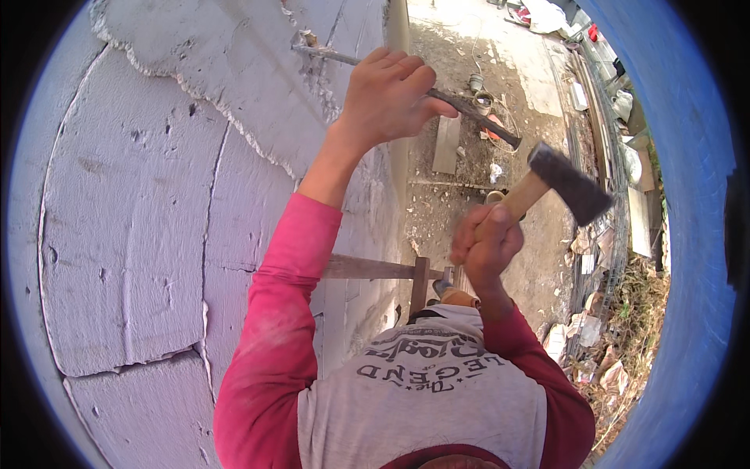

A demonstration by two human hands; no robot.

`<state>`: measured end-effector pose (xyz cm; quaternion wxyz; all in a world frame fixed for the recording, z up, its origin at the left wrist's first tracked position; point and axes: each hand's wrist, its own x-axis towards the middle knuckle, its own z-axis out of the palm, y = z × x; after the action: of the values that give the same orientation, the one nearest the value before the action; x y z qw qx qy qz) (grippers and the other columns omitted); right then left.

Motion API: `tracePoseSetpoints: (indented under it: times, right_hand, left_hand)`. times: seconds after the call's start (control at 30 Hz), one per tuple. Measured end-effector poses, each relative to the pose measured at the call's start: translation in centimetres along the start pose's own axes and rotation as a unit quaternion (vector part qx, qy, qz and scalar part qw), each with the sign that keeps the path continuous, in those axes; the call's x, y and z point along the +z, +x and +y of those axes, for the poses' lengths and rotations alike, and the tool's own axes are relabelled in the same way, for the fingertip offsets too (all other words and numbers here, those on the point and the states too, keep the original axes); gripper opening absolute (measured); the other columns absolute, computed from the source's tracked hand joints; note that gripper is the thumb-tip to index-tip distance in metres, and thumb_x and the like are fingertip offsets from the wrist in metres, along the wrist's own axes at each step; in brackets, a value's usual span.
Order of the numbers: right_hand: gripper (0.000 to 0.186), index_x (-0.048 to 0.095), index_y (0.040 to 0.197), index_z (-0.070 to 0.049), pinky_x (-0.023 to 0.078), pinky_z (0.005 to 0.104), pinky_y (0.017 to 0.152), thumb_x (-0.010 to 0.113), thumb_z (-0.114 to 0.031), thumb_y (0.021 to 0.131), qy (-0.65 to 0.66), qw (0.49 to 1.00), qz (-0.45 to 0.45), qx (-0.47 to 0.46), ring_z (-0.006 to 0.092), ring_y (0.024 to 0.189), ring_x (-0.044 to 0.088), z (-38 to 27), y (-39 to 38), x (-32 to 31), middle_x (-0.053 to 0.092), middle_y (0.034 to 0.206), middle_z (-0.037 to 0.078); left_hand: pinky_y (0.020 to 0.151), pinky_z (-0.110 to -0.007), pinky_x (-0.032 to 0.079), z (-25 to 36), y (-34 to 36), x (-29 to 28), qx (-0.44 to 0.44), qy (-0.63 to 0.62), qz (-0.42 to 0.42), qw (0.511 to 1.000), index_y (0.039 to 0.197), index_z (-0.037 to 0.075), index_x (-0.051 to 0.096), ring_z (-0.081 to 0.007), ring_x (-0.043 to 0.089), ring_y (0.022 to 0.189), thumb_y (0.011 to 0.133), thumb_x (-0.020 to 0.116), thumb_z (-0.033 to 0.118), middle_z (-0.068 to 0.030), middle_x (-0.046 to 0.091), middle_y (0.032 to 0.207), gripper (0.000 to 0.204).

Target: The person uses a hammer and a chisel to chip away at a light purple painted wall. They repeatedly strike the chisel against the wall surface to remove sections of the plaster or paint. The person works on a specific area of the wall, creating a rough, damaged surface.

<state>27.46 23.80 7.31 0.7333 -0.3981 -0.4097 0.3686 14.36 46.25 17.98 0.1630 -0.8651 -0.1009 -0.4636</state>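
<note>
My left hand (384, 94) is wrapped round a long metal chisel (480, 117). The chisel's tip meets the pale wall (133, 211) at a chipped spot in its plaster (234, 70), and its other end sticks out to the right. In my right hand (491, 241) is a hatchet (569, 181), gripped by its wooden handle. The dark hatchet head is a short way from the chisel's free end, not touching it, with its blunt back toward the upper left and its broad blade toward the lower right.
Below me, a wooden beam (371, 268) and an upright post (419, 285) stand against the wall. On the dirt ground lie a board (447, 145), a bucket (483, 102) and rubble. Long rods (598, 117), planks, scraps and dry grass line the right side.
</note>
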Motion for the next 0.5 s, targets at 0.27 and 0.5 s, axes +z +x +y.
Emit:
tracePoseSetpoints:
  times: [0.27,0.5]
  right_hand:
    - [0.06,0.06,0.087,-0.01,0.044,0.0291,0.045,0.042,-0.065,0.103,0.288,0.934,0.099,-0.189,0.0157,0.054,0.052,-6.9,2.7,-2.4,0.051,0.061,0.0]
    - [0.049,0.054,0.08,-0.004,0.039,0.0302,0.033,0.037,-0.037,0.112,-0.034,0.999,0.024,-0.022,0.0125,0.038,0.047,-2.3,1.2,-0.5,0.049,0.053,0.007]
  left_hand:
    - [0.059,-0.037,0.038,0.2,0.0,-0.9,-0.027,-0.011,0.004,1.0,0.074,0.009,0.05,-0.0258,0.051,0.06,0.089,0.067,0.055,-0.0046,0.05,0.066,0.051]
    - [0.059,-0.037,0.038,-2.1,-1.9,-0.8,-0.103,-0.029,0.013,0.994,0.072,0.008,0.05,-0.0253,0.052,0.06,0.095,0.064,0.048,-0.0057,0.051,0.065,0.048]
